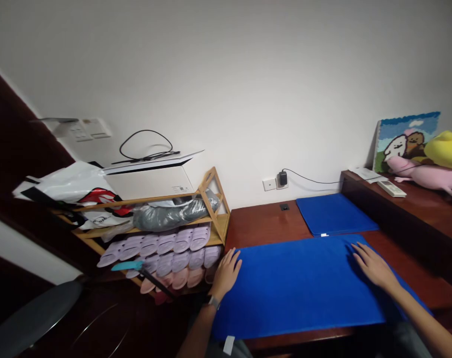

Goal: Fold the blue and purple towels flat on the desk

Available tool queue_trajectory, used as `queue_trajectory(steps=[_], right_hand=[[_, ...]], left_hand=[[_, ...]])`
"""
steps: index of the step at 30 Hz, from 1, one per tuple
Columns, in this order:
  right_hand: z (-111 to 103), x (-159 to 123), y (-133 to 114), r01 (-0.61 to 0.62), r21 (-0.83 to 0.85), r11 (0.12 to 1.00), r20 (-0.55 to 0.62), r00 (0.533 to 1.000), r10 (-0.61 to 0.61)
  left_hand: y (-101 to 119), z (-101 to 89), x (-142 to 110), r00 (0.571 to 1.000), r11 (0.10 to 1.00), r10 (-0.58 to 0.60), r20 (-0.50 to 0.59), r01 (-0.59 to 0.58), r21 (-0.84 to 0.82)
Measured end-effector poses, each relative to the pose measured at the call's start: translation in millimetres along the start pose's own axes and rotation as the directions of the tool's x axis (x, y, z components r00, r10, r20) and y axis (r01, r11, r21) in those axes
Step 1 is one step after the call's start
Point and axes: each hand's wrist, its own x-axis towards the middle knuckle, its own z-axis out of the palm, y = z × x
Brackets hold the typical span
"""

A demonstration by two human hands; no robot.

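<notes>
While 1 blue cloth (300,288) is lying spread across the lower middle of the frame, the left hand (226,273) is reaching to its upper-left corner, fingers slightly parted and pinching nothing visible. At lower right, the right hand (375,266) is poised at the upper-right corner, fingers spread; whether either palm is pressing down, I cannot tell. The cloth is looking light, soft, limp and hardly fragile, so its 2 upper corners are probably offering the surest pinch. Near its lower-left corner, a white tag (228,344) is showing. Right of centre, a folded blue piece (333,214) is lying on the brown table (263,226). At left, purple slippers (165,243) are filling a wooden rack (220,226).
</notes>
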Motion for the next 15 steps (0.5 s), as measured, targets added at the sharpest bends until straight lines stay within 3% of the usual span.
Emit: queue_trajectory(steps=[3,6,10,15], right_hand=[[10.4,29.5,-16.0,-0.069,-0.061,0.996,0.092,0.993,0.074],[21.6,37.3,-17.6,-0.156,-0.128,0.979,0.174,0.969,0.177],[21.8,33.2,-10.9,-0.175,-0.165,0.971,0.175,0.963,0.203],[14.9,37.1,1.3,-0.178,-0.168,0.970,0.105,0.975,0.197]], left_hand=[[-4.9,17.4,28.7,0.992,0.999,-0.037,0.116,0.033,0.036],[-14.8,35.1,34.7,0.979,0.996,-0.063,0.194,0.051,0.068],[-24.0,47.9,31.4,0.981,0.992,-0.085,0.175,0.067,0.104],[-22.0,50.7,31.0,0.987,0.992,-0.073,0.143,0.057,0.116]])
